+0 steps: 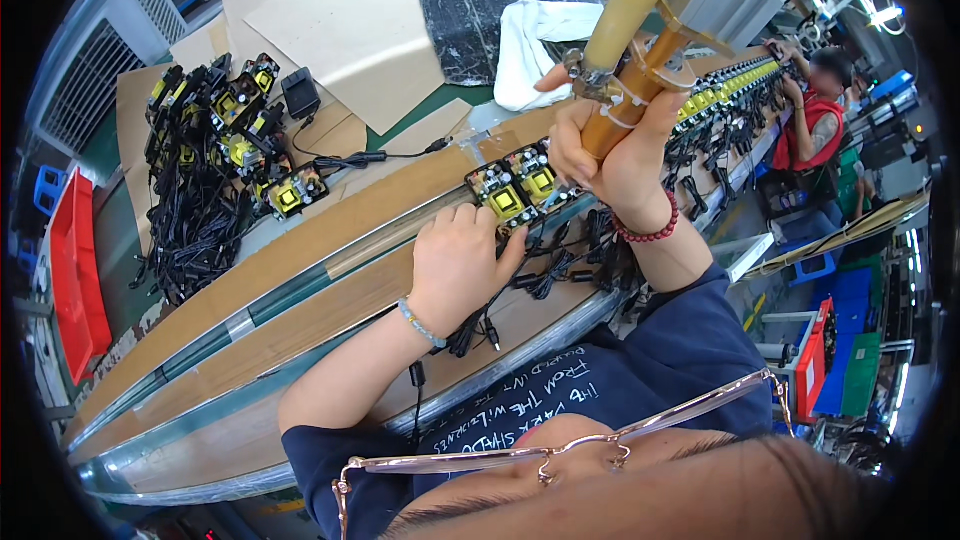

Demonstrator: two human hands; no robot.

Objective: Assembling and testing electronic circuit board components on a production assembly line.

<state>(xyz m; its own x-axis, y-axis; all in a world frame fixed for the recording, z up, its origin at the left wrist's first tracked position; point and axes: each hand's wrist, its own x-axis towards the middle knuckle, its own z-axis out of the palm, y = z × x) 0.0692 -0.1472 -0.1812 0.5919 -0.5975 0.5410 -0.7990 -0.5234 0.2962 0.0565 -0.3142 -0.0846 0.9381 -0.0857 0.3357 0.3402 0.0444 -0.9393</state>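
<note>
In the head view, a hand-held dispensing gun (612, 125) with an amber barrel is gripped in the right hand (625, 155), the fingers closed around it. Its tip is held low over a pair of power-supply circuit boards (503, 202), set side by side on the long bench track. The left hand (460, 260) is laid palm down at the left end of this pair, fingertips touching the nearer board's edge; whether the board is pinched cannot be told.

Beyond the right hand, a long row of similar boards (735, 90) is already lined up, reaching to a co-worker in a red vest (818, 140). Whether those boards have been finished cannot be seen. A heap of boards and black cables (225, 140) is left on the far side of the bench, and is judged to be waiting.

Open room is found mostly leftward, where the brown strips (290, 240) are seen without boards. Toward the body, room is narrowed by dangling black cables (555, 270) and the bench's front edge (500, 377). Rightward, movement is limited by the row; above, by the gun's yellowish hose (635, 10).
</note>
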